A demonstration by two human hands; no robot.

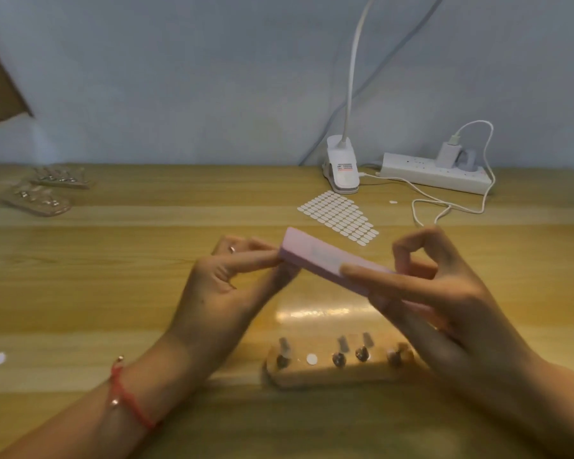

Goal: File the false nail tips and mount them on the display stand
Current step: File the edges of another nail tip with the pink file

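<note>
The right hand (438, 293) grips a pink buffing block (315, 253) by its near end, thumb laid along the top face and fingers curled behind, and holds it tilted in the air above the wooden table (113, 276). The left hand (226, 279) meets the block's far end, thumb and forefinger pinched together on it (whether a nail tip sits between them is too blurred to tell). A red cord bracelet (126, 399) circles the left wrist.

Below the hands, near the table's front edge, lies the wooden display stand (328, 376), with small upright pegs along its top and one white adhesive dot (311, 359) on it. A sheet of white adhesive tabs (340, 215) lies just beyond the block. Behind it, against the wall, stand a white clip lamp (342, 170) and a white power strip (434, 173) with a charger (448, 154) plugged in.
</note>
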